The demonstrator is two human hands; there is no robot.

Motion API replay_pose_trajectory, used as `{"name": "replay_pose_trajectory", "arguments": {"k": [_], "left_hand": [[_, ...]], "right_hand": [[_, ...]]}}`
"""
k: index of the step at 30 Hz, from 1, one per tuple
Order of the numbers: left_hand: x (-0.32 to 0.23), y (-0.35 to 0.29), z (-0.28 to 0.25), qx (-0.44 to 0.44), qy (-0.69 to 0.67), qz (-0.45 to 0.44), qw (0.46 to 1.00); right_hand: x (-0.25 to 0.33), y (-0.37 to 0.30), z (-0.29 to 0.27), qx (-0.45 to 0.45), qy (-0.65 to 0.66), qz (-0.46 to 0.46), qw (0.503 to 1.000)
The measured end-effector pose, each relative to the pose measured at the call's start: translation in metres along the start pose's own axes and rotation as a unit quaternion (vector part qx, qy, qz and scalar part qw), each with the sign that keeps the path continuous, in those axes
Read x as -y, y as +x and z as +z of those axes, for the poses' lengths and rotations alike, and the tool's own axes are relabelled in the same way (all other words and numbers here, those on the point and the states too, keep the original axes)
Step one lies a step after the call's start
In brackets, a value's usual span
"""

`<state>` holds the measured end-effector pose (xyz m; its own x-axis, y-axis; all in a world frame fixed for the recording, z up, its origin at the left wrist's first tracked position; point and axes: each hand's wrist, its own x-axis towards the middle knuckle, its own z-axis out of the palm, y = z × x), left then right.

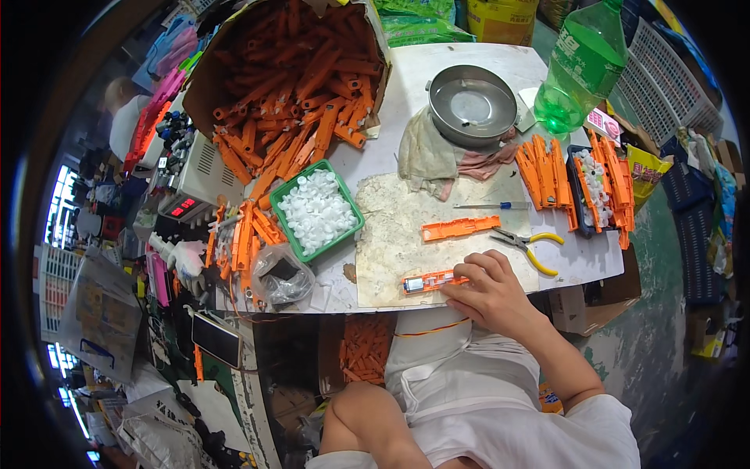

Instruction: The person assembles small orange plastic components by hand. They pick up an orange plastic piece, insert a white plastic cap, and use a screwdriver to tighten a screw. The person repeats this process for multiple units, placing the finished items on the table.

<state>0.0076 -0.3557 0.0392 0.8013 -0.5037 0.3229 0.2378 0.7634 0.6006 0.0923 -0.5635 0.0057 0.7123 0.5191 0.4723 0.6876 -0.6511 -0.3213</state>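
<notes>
My right hand (488, 289) rests at the front edge of the worktable, its fingers bent and closed on the right end of an orange plastic housing half (422, 282). Small metal and white parts sit inside that housing; its right end is hidden under my fingers. My left hand does not show. Just beyond my right hand lies an empty-looking orange housing half (461, 227). Pliers with yellow handles (539, 248) lie to its right, and a thin screwdriver-like tool with a blue handle (512, 205) lies farther back.
A large box of orange housings (297, 78) spills onto the table at the far left. Before it stands a green tray (355, 227) of small white parts. A metal bowl (473, 105), a green bottle (582, 70) and stacked orange housings (544, 172) occupy the back right.
</notes>
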Motion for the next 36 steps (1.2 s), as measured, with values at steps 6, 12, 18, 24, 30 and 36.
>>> {"name": "replay_pose_trajectory", "arguments": {"k": [6,12,18,24,30,36], "left_hand": [[0.000,0.000,0.000,0.001,0.009,0.008,1.000],[-0.003,-0.002,0.003,0.006,0.049,0.025,0.998],[-0.025,0.013,-0.004,0.071,0.272,0.087,0.956],[-0.025,0.069,-0.046,-0.039,0.812,0.106,0.573],[-0.023,0.084,-0.062,0.051,0.872,0.083,0.480],[-0.019,0.092,-0.063,0.115,0.906,0.067,0.401]], "right_hand": [[0.007,-0.006,-0.015,-0.060,0.219,0.034,0.973],[0.072,0.003,-0.101,-0.271,0.736,-0.213,0.582],[0.089,0.013,-0.120,-0.227,0.701,-0.388,0.554],[0.097,0.015,-0.117,-0.357,0.672,-0.421,0.494],[0.088,0.000,-0.124,-0.214,0.703,-0.376,0.565],[0.091,0.006,-0.130,-0.271,0.728,-0.393,0.493]]}}
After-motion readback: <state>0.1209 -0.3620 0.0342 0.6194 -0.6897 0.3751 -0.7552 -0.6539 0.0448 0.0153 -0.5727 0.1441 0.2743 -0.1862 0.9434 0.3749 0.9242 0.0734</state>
